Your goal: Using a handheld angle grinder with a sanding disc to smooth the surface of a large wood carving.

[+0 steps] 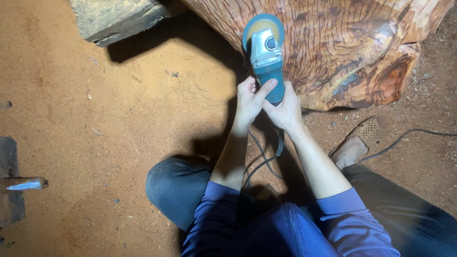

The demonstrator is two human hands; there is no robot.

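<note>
From the head camera, you are crouched low over a floor (119, 123) of orange-brown dust or sawdust, lit brightly from above so that your arms and body throw a hard shadow toward the big log (342, 47). That log fills the upper right: a heavy piece of reddish wood with dark curved grain lines and a knotty, deeper red patch on its right end. Its lower edge sits on the floor.

You hold a teal grinder (267, 62) against the log's left face. Its round disc and silver head touch the wood, and its body points back at you. Your left hand (250, 102) is clenched on the rear of the grinder's body, thumb laid across the top. Your right hand (285, 112) wraps the same grip from the other side, just beside the left, fingers closed around the tool. A black cord (259, 162) drops from the grinder's tail, away from the log, and loops down between your forearms.

Left of the log, at the top edge, lies a grey stone block (114, 19). Below the log's right end, your foot in a brown perforated sandal (366, 135) rests on the floor, with another thin cable (419, 132) running off beside it. Your knees in dark trousers and blue sleeves fill the bottom.
</note>
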